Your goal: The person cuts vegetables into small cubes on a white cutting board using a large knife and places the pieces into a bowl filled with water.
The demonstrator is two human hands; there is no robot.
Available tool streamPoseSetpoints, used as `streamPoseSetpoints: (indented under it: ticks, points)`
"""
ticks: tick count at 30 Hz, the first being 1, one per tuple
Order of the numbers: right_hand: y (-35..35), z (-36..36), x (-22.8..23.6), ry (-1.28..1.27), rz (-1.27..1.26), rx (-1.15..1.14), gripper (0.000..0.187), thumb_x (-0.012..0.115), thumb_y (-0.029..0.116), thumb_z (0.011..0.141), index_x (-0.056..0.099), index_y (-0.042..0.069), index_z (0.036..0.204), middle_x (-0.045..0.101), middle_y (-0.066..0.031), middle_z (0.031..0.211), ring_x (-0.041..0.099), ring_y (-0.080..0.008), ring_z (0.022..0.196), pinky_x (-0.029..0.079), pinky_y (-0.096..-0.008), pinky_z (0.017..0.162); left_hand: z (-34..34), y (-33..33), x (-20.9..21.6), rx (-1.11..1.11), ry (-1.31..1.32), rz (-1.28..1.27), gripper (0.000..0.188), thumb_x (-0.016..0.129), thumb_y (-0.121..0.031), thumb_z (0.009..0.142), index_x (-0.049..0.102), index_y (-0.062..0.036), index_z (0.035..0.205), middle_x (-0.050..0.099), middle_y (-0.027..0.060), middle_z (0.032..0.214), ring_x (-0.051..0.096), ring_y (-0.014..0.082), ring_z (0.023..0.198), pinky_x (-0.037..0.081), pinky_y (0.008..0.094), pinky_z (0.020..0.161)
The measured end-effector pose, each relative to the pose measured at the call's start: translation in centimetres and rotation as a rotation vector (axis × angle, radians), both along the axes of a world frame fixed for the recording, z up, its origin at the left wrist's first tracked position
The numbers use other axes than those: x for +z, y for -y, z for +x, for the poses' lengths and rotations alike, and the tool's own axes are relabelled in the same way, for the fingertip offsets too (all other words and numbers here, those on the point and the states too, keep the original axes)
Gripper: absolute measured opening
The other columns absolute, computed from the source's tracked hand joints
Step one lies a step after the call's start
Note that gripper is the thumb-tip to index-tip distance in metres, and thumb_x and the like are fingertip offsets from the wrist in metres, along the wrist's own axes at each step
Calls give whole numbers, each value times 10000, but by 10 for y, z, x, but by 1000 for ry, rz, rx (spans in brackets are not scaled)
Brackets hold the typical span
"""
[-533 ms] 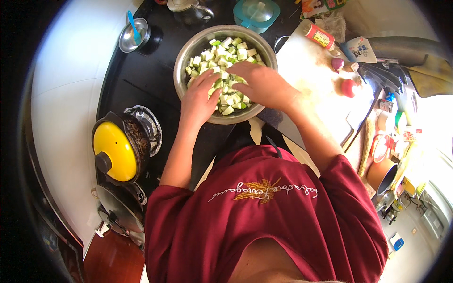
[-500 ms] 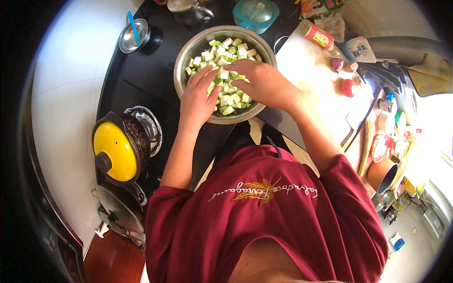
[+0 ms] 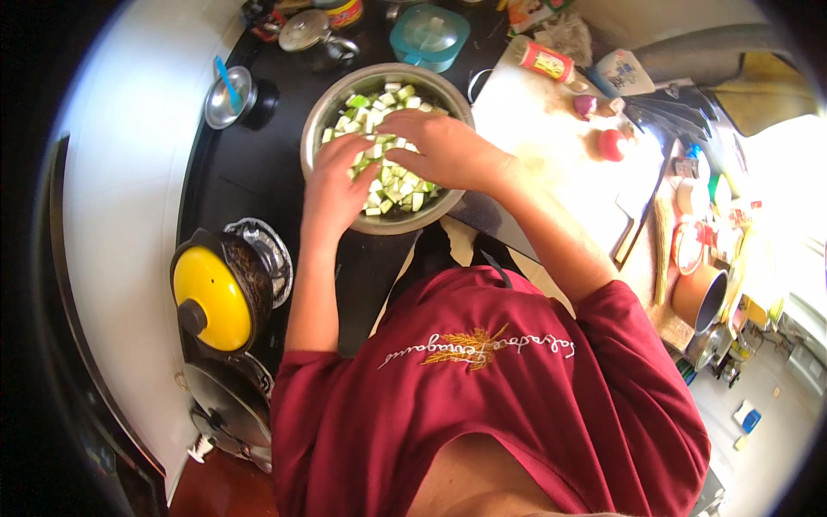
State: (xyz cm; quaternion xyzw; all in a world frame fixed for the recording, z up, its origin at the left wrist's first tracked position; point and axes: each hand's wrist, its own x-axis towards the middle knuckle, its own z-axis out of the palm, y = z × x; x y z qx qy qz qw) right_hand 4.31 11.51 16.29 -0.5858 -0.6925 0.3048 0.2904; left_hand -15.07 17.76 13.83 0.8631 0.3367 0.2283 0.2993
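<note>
A wide metal bowl (image 3: 312,164) on the black counter holds many diced vegetable cubes (image 3: 398,189), white inside with green skin. My left hand (image 3: 341,177) reaches over the bowl's near left side, its fingers parted and their tips among the cubes. From the right, my right hand (image 3: 441,146) reaches across the bowl. Its fingers are spread, with the thumb apart, just over or touching the cubes. Neither hand shows a piece gripped in it; the undersides of the fingers are hidden.
At the left stand a pot with a yellow lid (image 3: 211,297) and a small metal bowl (image 3: 231,96) with a blue spoon. A teal lidded container (image 3: 429,39) is behind the large bowl. On the right, a bright board (image 3: 534,164) lies near a red onion (image 3: 585,106) and a cleaver (image 3: 636,202).
The whole view has shifted, so the bowl and counter things sit a little farther left and most lower. Both hands stay at the cubes, with the fingers slightly moved among them.
</note>
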Motion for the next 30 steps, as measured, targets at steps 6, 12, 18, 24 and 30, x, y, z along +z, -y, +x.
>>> streamPoseSetpoints:
  ticks: [6, 12, 18, 24, 30]
  points:
    - [-13, -2, -22, -56, -425, -12, 391, 629, 162, 833, 608, 144, 1223, 600, -158, 1210, 593, -305, 1097, 457, -376, 933, 10, -11, 1, 101, 47, -103, 211, 647, 74, 755, 538, -15, 912, 526, 68, 888, 527, 186, 812, 448, 274, 746]
    - [10, -16, -5, 9, 29, -203, 235, 648, 98, 702, 628, 71, 935, 604, -132, 1001, 612, -337, 920, 502, -402, 776, -16, 5, 12, 61, 72, -15, 254, 645, 58, 755, 541, -7, 977, 539, 112, 1008, 515, 237, 905, 439, 334, 763]
    - [4, -20, 6, -161, 289, -202, 78, 633, 112, 682, 620, 56, 734, 636, -145, 846, 628, -345, 768, 497, -407, 634, -16, 3, 10, 172, 224, 118, 243, 610, 84, 747, 397, -10, 678, 400, 40, 628, 397, 188, 579, 403, 303, 577]
    - [21, -22, -29, 297, -121, 51, 491, 665, 184, 721, 594, 89, 1198, 530, -173, 1285, 518, -359, 1185, 434, -488, 951, -19, -2, -8, -46, -111, -156, 631, 559, 98, 701, 511, -87, 1302, 384, 139, 1435, 406, 319, 1305, 411, 386, 976]
    - [26, -3, 76, -560, -9, 151, 254, 753, 168, 731, 578, 26, 847, 599, -79, 704, 610, -208, 659, 462, -319, 616, -12, 12, 80, 22, 404, -143, 299, 604, 115, 801, 365, -35, 704, 394, 36, 705, 379, 125, 642, 331, 219, 593]
